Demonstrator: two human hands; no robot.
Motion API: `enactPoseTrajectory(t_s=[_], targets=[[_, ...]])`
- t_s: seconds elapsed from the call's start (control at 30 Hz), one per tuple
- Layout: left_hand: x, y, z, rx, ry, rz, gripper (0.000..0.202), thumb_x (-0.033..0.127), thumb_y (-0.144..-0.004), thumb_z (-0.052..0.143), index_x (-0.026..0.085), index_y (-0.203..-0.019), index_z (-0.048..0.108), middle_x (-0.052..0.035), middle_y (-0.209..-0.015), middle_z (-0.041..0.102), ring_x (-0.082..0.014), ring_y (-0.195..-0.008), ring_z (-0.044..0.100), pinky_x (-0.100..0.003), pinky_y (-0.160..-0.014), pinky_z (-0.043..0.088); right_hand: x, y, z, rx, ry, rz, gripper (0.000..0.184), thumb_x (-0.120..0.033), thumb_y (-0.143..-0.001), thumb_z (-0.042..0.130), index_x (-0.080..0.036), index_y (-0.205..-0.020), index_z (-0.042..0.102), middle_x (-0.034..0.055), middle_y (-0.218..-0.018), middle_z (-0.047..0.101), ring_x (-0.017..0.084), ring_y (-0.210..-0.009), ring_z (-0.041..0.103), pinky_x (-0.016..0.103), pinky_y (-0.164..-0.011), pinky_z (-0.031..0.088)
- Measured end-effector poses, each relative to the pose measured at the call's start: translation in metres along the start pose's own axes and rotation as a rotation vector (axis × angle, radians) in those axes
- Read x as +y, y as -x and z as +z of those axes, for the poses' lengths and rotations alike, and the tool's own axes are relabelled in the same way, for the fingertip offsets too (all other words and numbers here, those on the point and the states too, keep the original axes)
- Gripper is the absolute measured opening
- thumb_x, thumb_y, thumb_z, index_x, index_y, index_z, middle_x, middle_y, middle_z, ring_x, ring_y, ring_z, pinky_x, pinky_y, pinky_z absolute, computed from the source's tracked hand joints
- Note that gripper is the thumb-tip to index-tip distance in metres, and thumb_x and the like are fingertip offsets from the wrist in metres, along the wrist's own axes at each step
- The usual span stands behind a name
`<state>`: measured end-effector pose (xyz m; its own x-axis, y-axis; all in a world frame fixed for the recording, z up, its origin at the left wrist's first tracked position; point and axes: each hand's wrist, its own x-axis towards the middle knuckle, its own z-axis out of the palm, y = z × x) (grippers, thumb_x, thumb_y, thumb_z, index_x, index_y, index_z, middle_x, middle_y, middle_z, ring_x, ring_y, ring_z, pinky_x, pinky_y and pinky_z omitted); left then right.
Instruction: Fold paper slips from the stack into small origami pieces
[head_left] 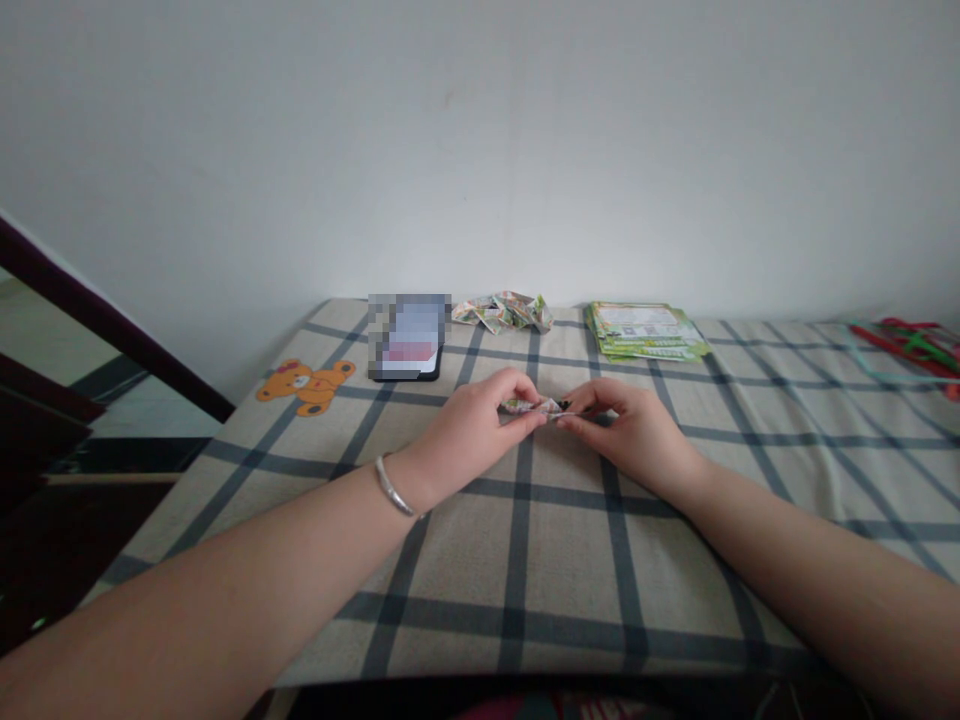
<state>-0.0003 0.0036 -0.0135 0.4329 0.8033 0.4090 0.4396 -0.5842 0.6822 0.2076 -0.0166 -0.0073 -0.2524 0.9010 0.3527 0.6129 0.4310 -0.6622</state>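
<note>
Between my two hands is a small piece of folded printed paper (550, 406), pinched at both ends just above the checked tablecloth. My left hand (491, 418), with a silver bangle at its wrist, grips the left end between thumb and fingers. On the other side my right hand (630, 428) pinches the right end, thumb below and fingers above. Much of the paper is hidden by the fingers. Behind the hands, by the wall, lie several folded paper pieces (502, 312) with a similar print.
A phone (411, 340) with a lit, blurred screen lies at the back left, near a teddy bear picture (304, 386). A stack of green printed sheets (645, 332) rests at the back right. Red and green items (919, 345) sit at the far right. Stairs drop away left.
</note>
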Motion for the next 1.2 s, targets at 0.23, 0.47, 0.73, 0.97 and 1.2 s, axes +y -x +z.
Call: enactPoseTrajectory(t_s=[0.23,0.47,0.73,0.97,1.2], targets=[[0.0002,-0.0003,0.001,0.001,0.081,-0.001,0.018,0.025,-0.084,0.065,0.02,-0.1,0.058,-0.0017,-0.096,0.069,-0.015,-0.092,0.066,-0.028,-0.081,0.054,-0.0022,-0.0003,0.0009,-0.01,-0.027,0.057,0.015,-0.033,-0.079,0.066,-0.019,-0.074,0.062,0.0038,-0.074,0.068,0.018,-0.069,0.061,0.031,-0.063,0.047],[0.0025,-0.0013,0.0012,-0.034,0.133,-0.061,0.016,0.02,-0.083,0.066,0.02,-0.098,0.061,-0.0007,-0.093,0.071,-0.0144,-0.089,0.068,-0.026,-0.079,0.055,-0.0017,0.0005,0.0021,-0.01,-0.058,0.05,0.017,-0.033,-0.081,0.065,-0.02,-0.073,0.059,0.0023,-0.07,0.066,0.015,-0.065,0.059,0.028,-0.059,0.045],[0.0031,-0.0034,-0.0026,-0.148,-0.128,0.053,0.011,0.029,-0.086,0.064,0.02,-0.089,0.069,-0.0018,-0.087,0.07,-0.0178,-0.084,0.063,-0.03,-0.074,0.049,0.0009,0.0004,0.002,-0.024,-0.028,0.02,0.023,-0.037,-0.081,0.066,-0.02,-0.07,0.056,0.0018,-0.066,0.064,0.015,-0.062,0.058,0.027,-0.055,0.043],[0.0026,-0.0032,-0.0009,-0.121,-0.142,0.098,0.005,0.022,-0.085,0.066,0.02,-0.087,0.07,-0.001,-0.085,0.07,-0.0168,-0.084,0.062,-0.03,-0.076,0.046,0.0031,-0.0013,0.0014,-0.117,-0.143,0.026,0.024,-0.043,-0.082,0.065,-0.021,-0.084,0.059,0.0011,-0.068,0.065,0.015,-0.06,0.06,0.025,-0.053,0.044],[0.0025,-0.0027,-0.0012,-0.125,-0.181,0.136,0.005,0.023,-0.086,0.065,0.02,-0.084,0.068,-0.0004,-0.082,0.069,-0.0169,-0.083,0.061,-0.031,-0.077,0.045,0.0007,-0.0019,-0.0031,-0.162,0.148,-0.095,0.032,-0.042,-0.089,0.057,-0.019,-0.067,0.061,-0.0004,-0.058,0.059,0.012,-0.054,0.05,0.024,-0.05,0.033]])
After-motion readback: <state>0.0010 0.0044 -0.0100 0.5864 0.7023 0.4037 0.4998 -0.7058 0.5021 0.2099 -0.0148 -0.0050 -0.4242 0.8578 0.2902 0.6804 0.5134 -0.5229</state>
